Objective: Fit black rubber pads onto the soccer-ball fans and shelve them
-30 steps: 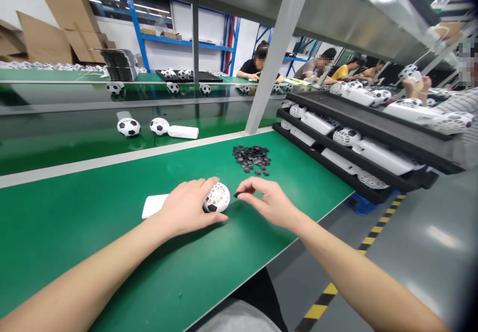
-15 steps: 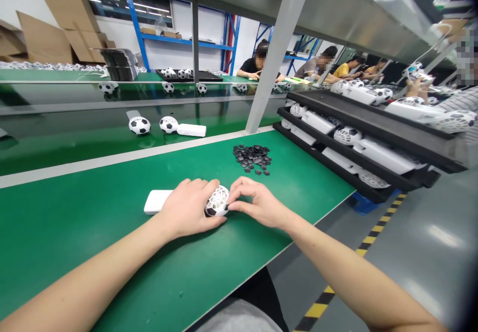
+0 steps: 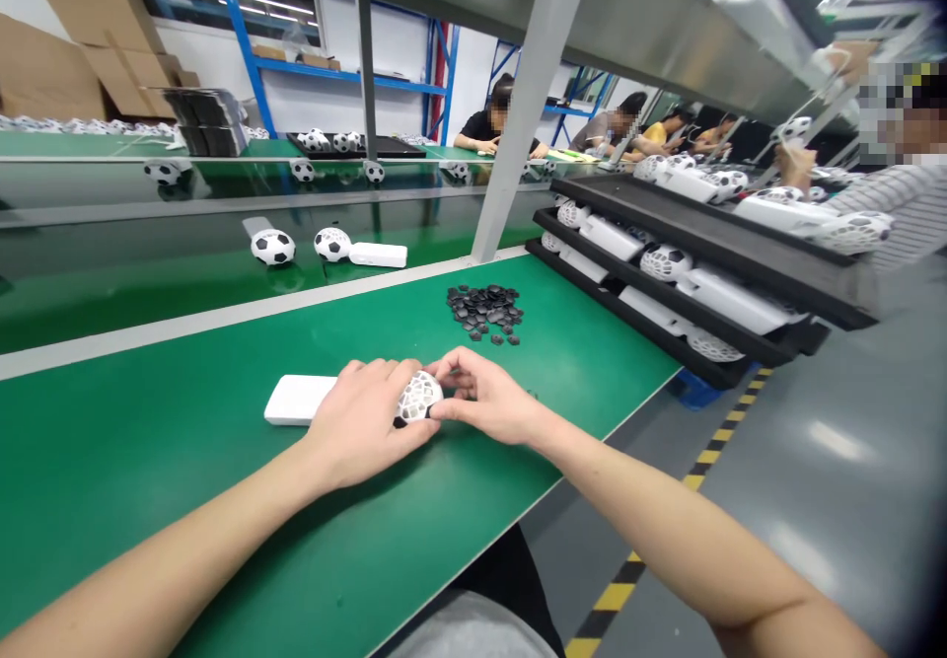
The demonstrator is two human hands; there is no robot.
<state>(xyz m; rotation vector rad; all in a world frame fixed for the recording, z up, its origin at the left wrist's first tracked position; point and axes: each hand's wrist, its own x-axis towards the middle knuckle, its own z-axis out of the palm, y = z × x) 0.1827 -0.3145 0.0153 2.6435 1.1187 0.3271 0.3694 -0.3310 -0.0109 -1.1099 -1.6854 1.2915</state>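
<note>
A white device with a soccer-ball head (image 3: pixel 419 398) and a flat rectangular handle (image 3: pixel 300 400) lies on the green work surface. The head has an open lattice and a few black patches low on its side. My left hand (image 3: pixel 364 411) wraps over the place where handle and head meet, its thumb along the near side. At the head's right edge, my right hand (image 3: pixel 477 397) is curled with thumb and fingertips against the ball. Whether a small patch sits under those fingertips is hidden. Beyond the hands lies a pile of small black patches (image 3: pixel 484 311).
Black trays (image 3: pixel 710 234) stacked at right hold more of these white devices. Two other devices, one with its handle (image 3: pixel 378 255) pointing right, lie on the dark green belt (image 3: pixel 148 254) behind a pale rail. A grey post (image 3: pixel 529 106) rises beyond the pile. Co-workers sit farther back.
The view has shifted, so most things appear farther left. My right thumb and fingers have closed in around the ball's right edge; my left hand keeps its hold.
</note>
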